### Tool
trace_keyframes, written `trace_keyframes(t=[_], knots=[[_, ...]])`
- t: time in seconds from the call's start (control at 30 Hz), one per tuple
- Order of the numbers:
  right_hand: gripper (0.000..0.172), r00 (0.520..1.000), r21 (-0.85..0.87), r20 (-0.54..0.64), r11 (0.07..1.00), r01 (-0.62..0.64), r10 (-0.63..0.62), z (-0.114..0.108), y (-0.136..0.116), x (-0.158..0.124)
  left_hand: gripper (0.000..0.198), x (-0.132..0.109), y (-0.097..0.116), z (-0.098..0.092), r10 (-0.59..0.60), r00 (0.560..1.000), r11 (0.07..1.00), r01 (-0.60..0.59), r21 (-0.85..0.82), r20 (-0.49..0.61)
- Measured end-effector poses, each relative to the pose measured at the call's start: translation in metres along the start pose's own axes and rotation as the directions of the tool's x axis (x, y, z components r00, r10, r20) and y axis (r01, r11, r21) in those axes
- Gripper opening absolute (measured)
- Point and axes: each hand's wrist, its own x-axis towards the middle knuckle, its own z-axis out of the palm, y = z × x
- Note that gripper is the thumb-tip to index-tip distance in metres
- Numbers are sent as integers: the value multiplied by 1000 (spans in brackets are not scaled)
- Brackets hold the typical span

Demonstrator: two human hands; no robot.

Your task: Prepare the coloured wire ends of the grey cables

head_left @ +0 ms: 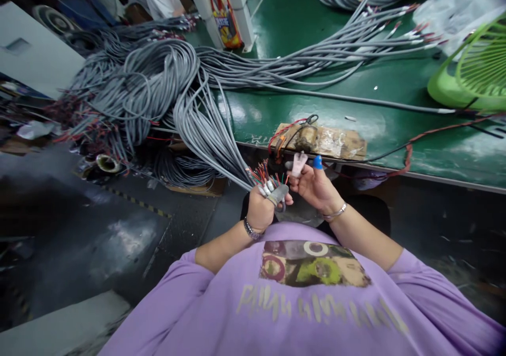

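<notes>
My left hand (261,209) is closed round the ends of a bundle of grey cables (221,148), and a grey cover sits on its thumb. Stripped wire ends (265,172) in red, green, white and brown fan out above that fist, with white sleeves near them. Just to the right, my right hand (318,191) is close to the wire tips. Its thumb wears a blue finger cover (318,162) and a pale pink cover (299,164) wraps another finger. Those two fingers are apart, the others are partly curled, and nothing shows between them.
On the green bench (253,111) lies a stained board (340,142) holding a brownish lump with red and black leads. Heaped grey cable coils (158,77) hang over the bench's left end. A green fan (474,71) stands at right, beside clear plastic (454,11).
</notes>
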Motion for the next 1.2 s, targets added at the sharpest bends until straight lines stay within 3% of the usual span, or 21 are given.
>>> trace_keyframes(t=[0.13,0.37,0.57,0.87,1.0,1.1,1.2], knots=[[47,999,-131,3,991,-33,34,2,4,-15,32,1,-1,2,7,1000,1000,-7,27,10],[37,1000,-358,15,934,20,-16,11,8,-24,34,1,-5,0,-11,997,992,2,123,71],[38,999,-400,21,916,-31,43,11,2,-23,30,0,-3,-2,-11,995,991,-3,133,104],[30,997,-487,70,871,64,-34,16,-3,-32,32,2,-6,-4,-73,997,993,69,94,32],[23,980,-595,-42,792,133,-196,7,-6,-30,30,1,-4,-5,-85,996,993,83,86,28],[22,917,-555,-229,818,151,-325,-6,-10,-28,30,1,-2,-5,-97,995,993,97,62,-7],[27,942,-408,-264,909,84,-206,-12,-9,-29,30,1,-2,-4,-92,995,995,94,45,-27]])
